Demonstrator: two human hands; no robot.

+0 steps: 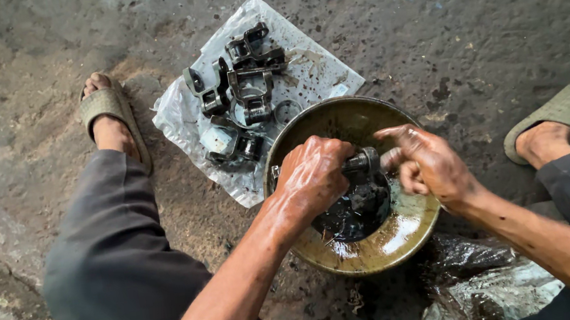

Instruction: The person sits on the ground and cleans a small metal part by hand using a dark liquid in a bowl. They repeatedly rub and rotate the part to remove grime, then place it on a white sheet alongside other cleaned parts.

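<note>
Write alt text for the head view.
Two oily hands, left and right, hold a metal part over a bowl of dark liquid. Beside it, more metal parts lie on a plastic sheet.

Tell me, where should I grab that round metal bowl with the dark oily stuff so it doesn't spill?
Probably best to take the bowl by its rim, one hand on each side, and lift it level. It sits flat on the ground with dark liquid pooled in the middle, so tilting would slosh it. The near rim is free; the left hand and right hand work over the middle. It looks oily, so grip firmly.
</note>
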